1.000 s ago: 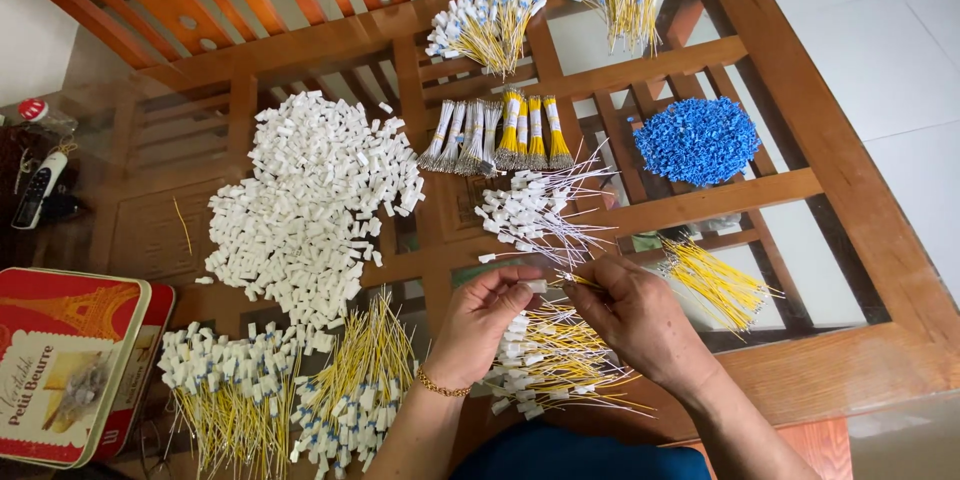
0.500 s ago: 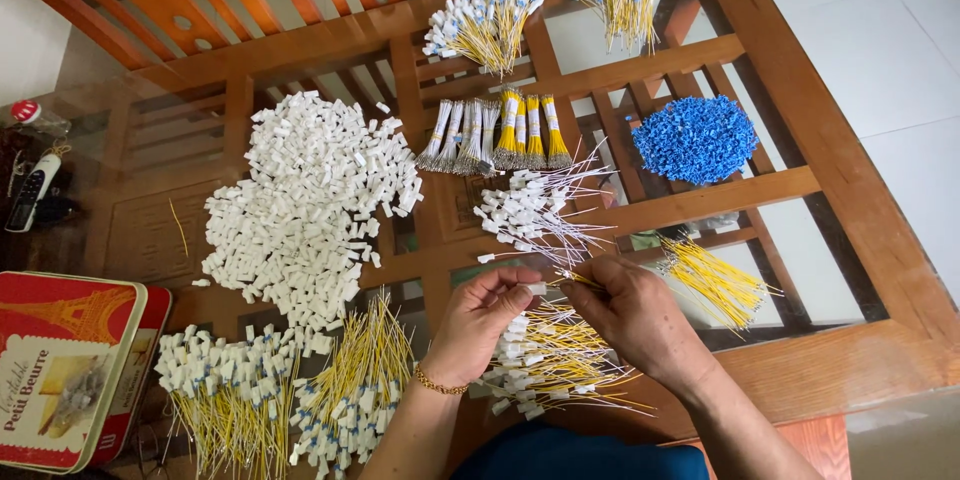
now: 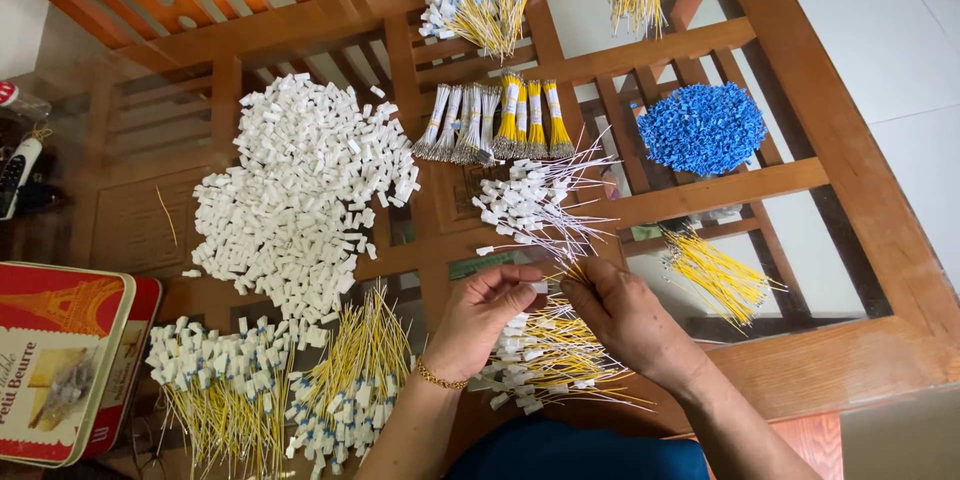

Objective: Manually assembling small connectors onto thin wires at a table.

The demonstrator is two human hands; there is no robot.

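My left hand (image 3: 485, 315) and my right hand (image 3: 625, 315) meet over the near middle of a glass-topped wooden table (image 3: 860, 190). Between their fingertips they pinch a small white plastic connector with thin wires (image 3: 548, 280). Just below the hands lies a loose heap of yellow wires with white connectors (image 3: 548, 360). Beyond the hands sits a pile of white-wired connectors (image 3: 530, 205). A bracelet is on my left wrist.
A big heap of white connectors (image 3: 300, 190) lies left of centre, blue connectors (image 3: 702, 128) at right, loose yellow wires (image 3: 718, 275) beside my right hand. Bundled wires (image 3: 495, 120) lie mid-table, finished bunches at back (image 3: 485, 2) and front left (image 3: 280, 390). A red tin (image 3: 55, 360) stands far left.
The hands stay in nearly the same spot, with only small finger movements on the connector. The view has shifted very slightly.
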